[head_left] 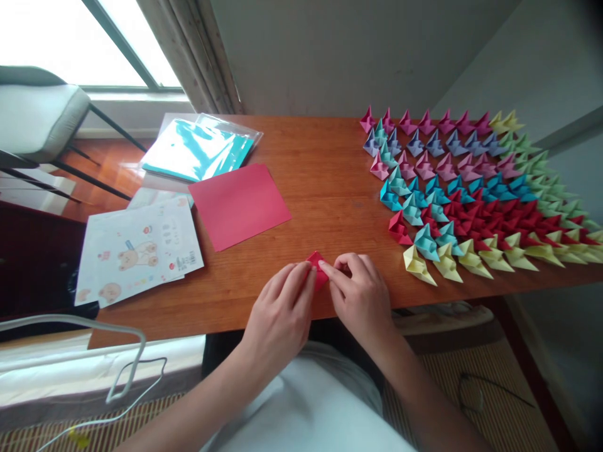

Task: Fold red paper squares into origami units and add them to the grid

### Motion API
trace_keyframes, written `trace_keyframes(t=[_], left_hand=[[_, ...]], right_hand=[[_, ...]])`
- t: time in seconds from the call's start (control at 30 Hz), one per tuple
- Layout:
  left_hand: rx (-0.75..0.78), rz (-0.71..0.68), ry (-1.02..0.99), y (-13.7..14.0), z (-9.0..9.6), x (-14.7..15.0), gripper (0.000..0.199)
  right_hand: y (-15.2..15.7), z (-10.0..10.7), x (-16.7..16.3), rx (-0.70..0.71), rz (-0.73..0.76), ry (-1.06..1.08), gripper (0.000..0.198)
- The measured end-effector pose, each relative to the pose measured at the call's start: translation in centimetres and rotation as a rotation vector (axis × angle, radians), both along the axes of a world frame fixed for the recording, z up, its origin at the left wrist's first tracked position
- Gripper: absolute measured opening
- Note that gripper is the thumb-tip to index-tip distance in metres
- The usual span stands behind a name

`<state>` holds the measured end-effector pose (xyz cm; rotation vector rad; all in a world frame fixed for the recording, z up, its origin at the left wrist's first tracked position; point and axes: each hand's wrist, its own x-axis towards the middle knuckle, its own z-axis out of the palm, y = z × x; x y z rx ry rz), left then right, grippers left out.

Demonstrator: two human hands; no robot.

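Small, pointed, folded red paper (320,279) sits over the wood-grained counter (325,182); the left hand (282,307) pinches its left edge, the right hand (360,292) its right, forearms angled inward.

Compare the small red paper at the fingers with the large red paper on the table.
Size: the small red paper is far smaller than the large red paper.
Shape: the small red paper shows a pointed far end; the large red paper lies flat and rectangular.
Contact: the left hand and right hand touch the small red paper; neither touches the large red paper.
Shared: both are red.
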<state>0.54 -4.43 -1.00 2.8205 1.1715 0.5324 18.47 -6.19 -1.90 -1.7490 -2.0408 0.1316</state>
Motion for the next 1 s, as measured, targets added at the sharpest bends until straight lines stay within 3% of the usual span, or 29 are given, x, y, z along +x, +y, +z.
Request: trace_keyframes(t=[0.07,0.23,0.37,0.63,1.0], left_hand=[[0.009,-0.057,0.055,-0.7,-0.2,0.4,0.045],[-0.064,0.008,0.088,-1.1,-0.5,1.0,0.071],[-0.055,0.020,0.091,-1.4,-0.6,1.1,0.078],[-0.058,0.054,0.081,-2.1,-1.1,0.9,0.076],[-0.094,0.104,0.046,-2.6,-1.3,1.6,0.071]], right_hand=[[0.1,0.0,0.0,0.006,0.000,0.006,0.030],[-0.2,-0.1,0.2,0.007,0.027,-0.025,0.032],[-1.1,-0.3,0.4,0.025,0.051,-0.061,0.033],[-2.2,-0.4,0.5,0.057,-0.010,-0.106,0.037],[-1.7,-0.3,-0.2,0.052,-0.131,0.052,0.028]])
